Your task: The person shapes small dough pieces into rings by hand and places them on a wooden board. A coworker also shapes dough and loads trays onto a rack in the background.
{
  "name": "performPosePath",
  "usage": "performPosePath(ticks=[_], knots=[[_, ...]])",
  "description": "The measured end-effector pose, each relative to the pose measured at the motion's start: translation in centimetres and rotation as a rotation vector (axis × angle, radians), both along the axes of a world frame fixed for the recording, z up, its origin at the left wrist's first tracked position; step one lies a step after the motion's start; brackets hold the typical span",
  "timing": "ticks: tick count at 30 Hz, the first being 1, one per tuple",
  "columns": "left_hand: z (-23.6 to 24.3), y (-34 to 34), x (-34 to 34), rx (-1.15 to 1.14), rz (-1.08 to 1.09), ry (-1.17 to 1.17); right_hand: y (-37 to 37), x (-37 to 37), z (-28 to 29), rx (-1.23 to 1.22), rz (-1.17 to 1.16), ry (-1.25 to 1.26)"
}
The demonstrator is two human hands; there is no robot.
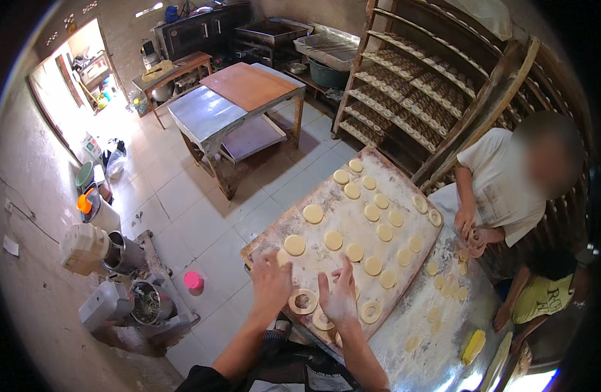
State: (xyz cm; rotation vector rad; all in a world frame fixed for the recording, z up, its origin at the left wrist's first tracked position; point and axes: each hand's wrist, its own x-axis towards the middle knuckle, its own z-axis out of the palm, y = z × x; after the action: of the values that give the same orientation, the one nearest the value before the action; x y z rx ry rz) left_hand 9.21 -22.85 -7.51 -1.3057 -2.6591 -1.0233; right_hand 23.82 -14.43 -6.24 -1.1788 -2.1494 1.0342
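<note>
A flour-dusted wooden board (pixel 317 189) carries several flat round dough discs (pixel 333 240) and dough rings. My left hand (pixel 272 285) is over the board's near left corner, fingers stretched forward. Just beyond its fingertips is a partly covered dough disc (pixel 283 257); whether they touch it is unclear. To the right, my right hand (pixel 340 297) has its thumb and fingers apart, with nothing visible between them. Between my hands lies a dough ring (pixel 303 292). A second ring (pixel 322 321) is partly hidden by my right hand, and another ring (pixel 370 321) lies to its right.
A floured metal table (pixel 395 353) extends right, bearing more dough pieces and a yellow item (pixel 473 347). Across it, a person (pixel 503 183) handles dough; another person in yellow (pixel 542 297) is nearby. Racks (pixel 411 85) of dough rings, a second table (pixel 248 88) and mixers (pixel 127 300) stand around.
</note>
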Motion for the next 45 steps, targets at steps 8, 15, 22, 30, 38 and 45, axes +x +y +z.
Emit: performPosePath(ticks=[8,15,22,30,38,45], knots=[[-0.8,-4.2,1.7,-0.232,-0.281,-0.202,-1.3,0.4,-2.4,0.146,0.311,-0.334],[-1.7,-3.5,2.3,-0.271,-0.233,-0.207,-1.4,0.4,-3.4,0.162,0.317,-0.324],[-2.1,-2.1,-0.5,-0.034,-0.004,-0.114,1.8,-3.5,-3.1,0.172,0.284,-0.194],[-4.5,-1.2,-2.5,-0.166,-0.126,0.232,3.4,-9.5,-5.9,0.355,0.293,-0.102],[-5.8,0.1,-3.8,0.010,-0.284,-0.177,5.8,-9.7,-5.5,-0.054,0.317,-0.308],[-2.1,1.8,-2.4,-0.028,-0.311,-0.048,4.8,-7.2,-4.7,0.021,0.183,0.344]])
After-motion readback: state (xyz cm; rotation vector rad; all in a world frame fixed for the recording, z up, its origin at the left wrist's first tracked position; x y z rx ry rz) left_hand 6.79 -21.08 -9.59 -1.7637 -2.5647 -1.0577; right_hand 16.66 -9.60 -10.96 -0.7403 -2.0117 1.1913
